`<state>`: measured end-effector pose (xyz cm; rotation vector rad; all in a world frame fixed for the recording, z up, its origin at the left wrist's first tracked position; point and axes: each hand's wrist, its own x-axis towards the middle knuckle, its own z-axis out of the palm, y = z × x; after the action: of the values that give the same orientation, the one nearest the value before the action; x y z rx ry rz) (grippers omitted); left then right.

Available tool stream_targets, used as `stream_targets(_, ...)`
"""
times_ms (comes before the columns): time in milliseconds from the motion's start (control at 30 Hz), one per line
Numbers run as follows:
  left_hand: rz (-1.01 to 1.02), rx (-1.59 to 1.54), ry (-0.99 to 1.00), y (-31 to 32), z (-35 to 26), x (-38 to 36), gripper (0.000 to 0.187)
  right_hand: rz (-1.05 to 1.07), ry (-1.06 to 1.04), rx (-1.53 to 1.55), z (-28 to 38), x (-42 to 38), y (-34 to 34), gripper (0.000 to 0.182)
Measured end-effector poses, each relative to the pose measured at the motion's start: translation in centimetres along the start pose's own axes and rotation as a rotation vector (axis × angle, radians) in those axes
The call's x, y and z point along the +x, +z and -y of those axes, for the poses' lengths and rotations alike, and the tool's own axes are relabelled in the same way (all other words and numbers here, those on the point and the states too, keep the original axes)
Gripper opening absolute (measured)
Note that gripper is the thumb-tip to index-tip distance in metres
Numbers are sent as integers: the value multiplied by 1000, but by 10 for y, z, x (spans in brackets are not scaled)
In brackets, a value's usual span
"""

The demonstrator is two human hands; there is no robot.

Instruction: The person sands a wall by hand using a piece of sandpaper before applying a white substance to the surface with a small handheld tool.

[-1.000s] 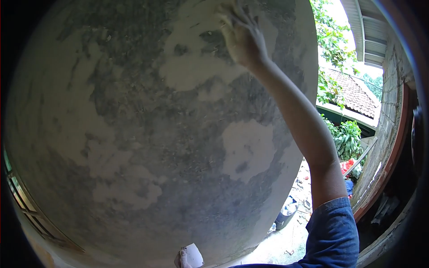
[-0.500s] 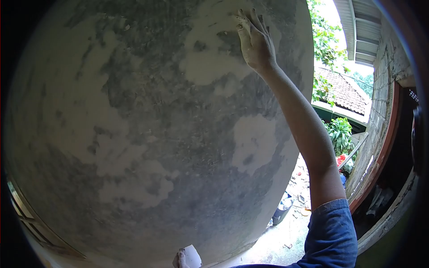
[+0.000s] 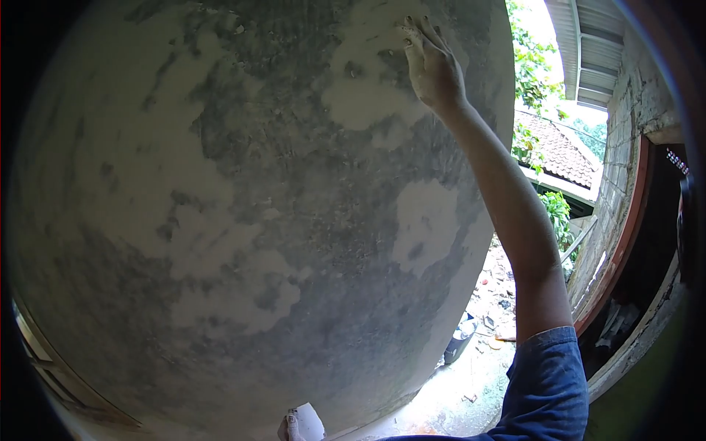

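Note:
A grey wall (image 3: 346,228) with pale patches of filler fills most of the view. High on it, my right hand (image 3: 435,70) lies against the surface, fingers stretched upward and pale residue on them. Nothing shows in that hand, though the side under the palm is hidden. At the bottom edge, my left hand (image 3: 292,426) is partly in view, its thumb pressed on a flat white scraper (image 3: 310,421) with straight edges. The rest of the left hand is cut off by the frame.
The wall ends on the right. Beyond it are a dark bucket (image 3: 461,339), rubble-strewn ground (image 3: 494,298), green plants (image 3: 557,217) and a block wall (image 3: 621,158) with a reddish doorframe (image 3: 634,242). A framed opening (image 3: 62,382) sits at lower left.
The view has shifted slightly, so the wall patches sit farther right and a little higher. My right hand stays against the wall, its fingers closer together. The left hand still grips the scraper.

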<state>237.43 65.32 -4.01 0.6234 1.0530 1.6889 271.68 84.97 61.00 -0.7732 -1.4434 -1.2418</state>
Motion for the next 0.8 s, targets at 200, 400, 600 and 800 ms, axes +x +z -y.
stream_targets(200,28,-15,5,3,-6,-3,38,6,-334,40,58,-33,-7,27)
stream_targets(400,-5,14,14,-3,-2,-2,39,-15,-107,-196,2,8,-1,34)
stream_targets(600,-11,6,21,-11,8,4,38,20,-296,108,90,-35,-10,33)
stream_targets(800,-11,-16,31,-18,8,3,37,54,-101,-54,31,12,-13,32)
